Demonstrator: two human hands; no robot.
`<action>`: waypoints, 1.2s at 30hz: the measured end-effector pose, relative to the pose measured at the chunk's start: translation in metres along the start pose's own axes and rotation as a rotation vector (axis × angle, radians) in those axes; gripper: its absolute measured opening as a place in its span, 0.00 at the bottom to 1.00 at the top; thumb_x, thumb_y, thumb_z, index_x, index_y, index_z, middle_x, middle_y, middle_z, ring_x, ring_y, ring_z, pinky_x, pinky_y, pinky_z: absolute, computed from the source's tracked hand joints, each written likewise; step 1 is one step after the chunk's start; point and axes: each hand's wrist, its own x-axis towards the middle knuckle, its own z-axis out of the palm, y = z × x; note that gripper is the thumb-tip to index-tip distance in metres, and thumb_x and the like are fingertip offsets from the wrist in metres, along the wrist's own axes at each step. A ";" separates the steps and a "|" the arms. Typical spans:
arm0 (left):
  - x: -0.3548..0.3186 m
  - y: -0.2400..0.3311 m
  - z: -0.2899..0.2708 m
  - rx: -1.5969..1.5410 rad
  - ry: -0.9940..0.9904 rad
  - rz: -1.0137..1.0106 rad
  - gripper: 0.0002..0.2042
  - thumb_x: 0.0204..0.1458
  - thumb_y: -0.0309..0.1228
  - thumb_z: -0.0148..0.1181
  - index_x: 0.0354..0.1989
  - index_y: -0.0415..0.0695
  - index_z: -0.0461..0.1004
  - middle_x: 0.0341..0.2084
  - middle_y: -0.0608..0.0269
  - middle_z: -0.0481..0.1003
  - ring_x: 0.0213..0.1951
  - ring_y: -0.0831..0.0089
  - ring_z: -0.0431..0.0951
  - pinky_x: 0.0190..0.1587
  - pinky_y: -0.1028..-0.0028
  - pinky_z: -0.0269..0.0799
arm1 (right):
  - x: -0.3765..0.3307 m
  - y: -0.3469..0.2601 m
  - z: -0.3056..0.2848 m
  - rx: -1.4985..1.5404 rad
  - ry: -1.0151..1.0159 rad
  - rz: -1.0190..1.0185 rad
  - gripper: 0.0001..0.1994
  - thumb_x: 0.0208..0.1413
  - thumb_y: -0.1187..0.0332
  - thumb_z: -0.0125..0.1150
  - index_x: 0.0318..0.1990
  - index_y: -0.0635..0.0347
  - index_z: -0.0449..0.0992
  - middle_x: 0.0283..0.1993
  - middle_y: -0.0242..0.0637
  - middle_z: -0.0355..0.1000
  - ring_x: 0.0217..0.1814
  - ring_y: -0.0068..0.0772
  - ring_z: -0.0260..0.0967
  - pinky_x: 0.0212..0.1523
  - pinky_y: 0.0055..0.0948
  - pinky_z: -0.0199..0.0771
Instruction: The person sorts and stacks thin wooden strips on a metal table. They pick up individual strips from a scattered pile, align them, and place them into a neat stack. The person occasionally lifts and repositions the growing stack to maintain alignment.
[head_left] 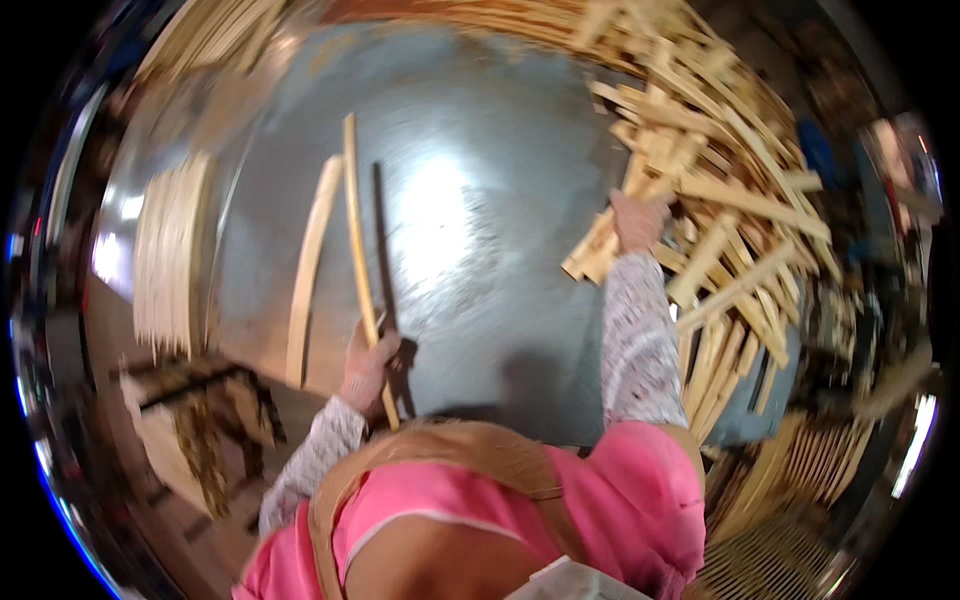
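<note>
My left hand (368, 372) is closed around the lower part of a long, thin wooden strip (353, 210). The strip is held up at a slant over the grey metal tabletop (490, 330), and its dark shadow falls beside it. Just left of it, a wider, slightly curved wooden slat (314, 270) lies on the table. At the right, my right hand (640, 220) touches the near left side of a jumbled pile of wooden offcuts (720, 190). Its fingers are blurred among the pieces, so their grip is unclear.
A neat row of pale wooden slats (170, 260) is at the left, beyond a seam in the surface. Long wooden strips (480, 15) lie along the far edge. More stacked wood (815, 455) stands below the table at the right.
</note>
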 end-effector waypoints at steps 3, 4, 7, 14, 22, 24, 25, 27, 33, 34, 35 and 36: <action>0.009 0.001 -0.025 -0.147 -0.203 0.035 0.14 0.59 0.27 0.63 0.48 0.42 0.65 0.23 0.66 0.68 0.21 0.77 0.67 0.27 0.70 0.70 | -0.051 0.043 0.027 0.022 0.096 -0.218 0.63 0.48 0.51 0.78 0.80 0.78 0.42 0.77 0.74 0.54 0.79 0.69 0.58 0.80 0.46 0.61; 0.012 0.009 -0.037 -0.102 -0.189 -0.092 0.34 0.61 0.29 0.62 0.76 0.41 0.60 0.35 0.62 0.74 0.27 0.72 0.74 0.34 0.68 0.77 | -0.070 0.050 0.031 -0.021 0.091 -0.286 0.63 0.47 0.52 0.79 0.80 0.77 0.43 0.78 0.74 0.54 0.79 0.70 0.57 0.81 0.47 0.57; 0.009 0.001 -0.086 -0.299 -0.141 0.023 0.32 0.62 0.32 0.62 0.75 0.40 0.62 0.43 0.59 0.76 0.32 0.70 0.78 0.38 0.67 0.81 | -0.162 0.052 0.038 -0.139 -0.193 -0.499 0.62 0.46 0.53 0.81 0.81 0.74 0.46 0.78 0.69 0.57 0.81 0.68 0.56 0.82 0.49 0.54; -0.077 -0.055 -0.249 -0.390 0.688 0.696 0.32 0.61 0.31 0.69 0.74 0.42 0.68 0.44 0.64 0.80 0.35 0.75 0.80 0.40 0.73 0.76 | -0.303 0.056 0.014 -0.550 -0.369 -0.695 0.56 0.52 0.50 0.78 0.80 0.73 0.52 0.82 0.64 0.55 0.85 0.62 0.49 0.86 0.49 0.46; -0.328 -0.258 -0.481 -0.678 1.985 0.420 0.17 0.67 0.41 0.59 0.51 0.38 0.76 0.31 0.62 0.78 0.31 0.66 0.81 0.33 0.64 0.79 | -0.322 0.084 0.079 -0.614 -0.406 -0.899 0.46 0.59 0.49 0.72 0.76 0.68 0.59 0.73 0.59 0.67 0.73 0.60 0.68 0.73 0.50 0.68; -0.345 -0.343 -0.523 -0.732 2.207 0.128 0.20 0.65 0.44 0.60 0.51 0.36 0.79 0.35 0.56 0.81 0.36 0.60 0.83 0.39 0.62 0.80 | -0.344 0.075 0.088 -0.601 -0.430 -0.888 0.43 0.60 0.49 0.70 0.75 0.68 0.62 0.72 0.59 0.68 0.72 0.59 0.69 0.72 0.50 0.69; -0.346 -0.384 -0.535 -0.782 2.249 -0.120 0.22 0.64 0.46 0.61 0.50 0.35 0.80 0.37 0.53 0.83 0.39 0.56 0.84 0.42 0.60 0.81 | -0.350 0.070 0.093 -0.579 -0.453 -0.882 0.42 0.60 0.49 0.70 0.74 0.67 0.63 0.71 0.59 0.69 0.71 0.59 0.70 0.72 0.49 0.69; -0.349 -0.457 -0.557 -0.827 2.207 -0.436 0.26 0.61 0.49 0.62 0.49 0.34 0.83 0.41 0.47 0.86 0.45 0.50 0.86 0.49 0.57 0.82 | -0.354 0.064 0.094 -0.509 -0.496 -0.845 0.39 0.61 0.50 0.68 0.73 0.66 0.65 0.69 0.59 0.71 0.70 0.59 0.71 0.71 0.49 0.70; -0.309 -0.479 -0.563 -0.023 1.707 -0.497 0.28 0.68 0.51 0.53 0.57 0.35 0.80 0.52 0.42 0.84 0.53 0.45 0.84 0.55 0.55 0.79 | -0.348 0.044 0.087 -0.231 -0.328 -0.814 0.33 0.64 0.50 0.64 0.69 0.64 0.73 0.64 0.58 0.77 0.67 0.58 0.74 0.68 0.47 0.72; -0.324 -0.483 -0.545 0.015 1.695 -0.553 0.28 0.69 0.51 0.51 0.58 0.36 0.80 0.53 0.42 0.83 0.54 0.44 0.83 0.56 0.54 0.79 | -0.352 0.031 0.104 -0.194 -0.355 -0.827 0.32 0.64 0.50 0.64 0.68 0.64 0.74 0.63 0.58 0.78 0.67 0.58 0.75 0.68 0.47 0.72; -0.309 -0.463 -0.544 0.135 1.586 -0.594 0.28 0.70 0.51 0.49 0.60 0.36 0.79 0.55 0.41 0.82 0.55 0.44 0.83 0.57 0.54 0.79 | -0.357 0.052 0.089 -0.188 -0.335 -0.755 0.31 0.65 0.50 0.63 0.67 0.63 0.76 0.62 0.58 0.79 0.66 0.58 0.75 0.68 0.47 0.72; -0.340 -0.469 -0.522 0.195 1.544 -0.660 0.28 0.72 0.51 0.48 0.61 0.36 0.78 0.56 0.40 0.82 0.56 0.43 0.82 0.57 0.54 0.78 | -0.415 0.003 0.099 -0.249 -0.480 -0.698 0.30 0.66 0.50 0.59 0.70 0.56 0.75 0.64 0.56 0.78 0.69 0.57 0.74 0.70 0.46 0.70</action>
